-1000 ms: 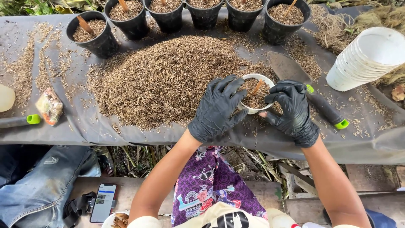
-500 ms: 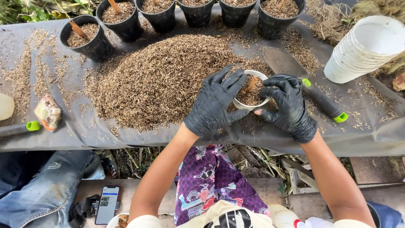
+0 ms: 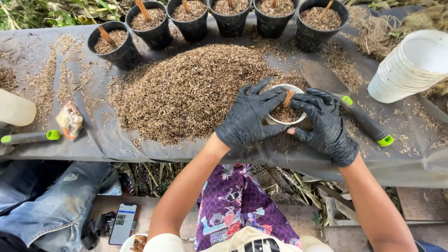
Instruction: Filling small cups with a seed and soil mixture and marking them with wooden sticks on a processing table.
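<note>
**Inspection: small white pot cupped and packed at the front edge of the husk pile**

The worktop (image 3: 56, 144) is covered by a grey sheet and carries a broad pile of brown husk (image 3: 186, 91) at its centre. Six black pots (image 3: 156, 28), already filled and each with a wooden stick, stand in a row behind the pile. A stack of white pots (image 3: 410, 65) sits at the far right. A trowel (image 3: 345, 100) with a green-tipped handle lies just beside the right hand.

Both hands wear black gloves. The left hand (image 3: 249, 116) wraps the near-left side of the white pot (image 3: 285, 106), fingers spread over its rim, grasping it. The right hand (image 3: 326, 126) closes on the opposite side, fingertips at the rim. The pot rests on the worktop at the pile's right edge, filled with husk, with a stick (image 3: 288, 98) leaning in it.

Judgement: firm the husk evenly around the stick, keep the pot flat on the sheet, and hold the stick upright while pressing, so that little spills.
</note>
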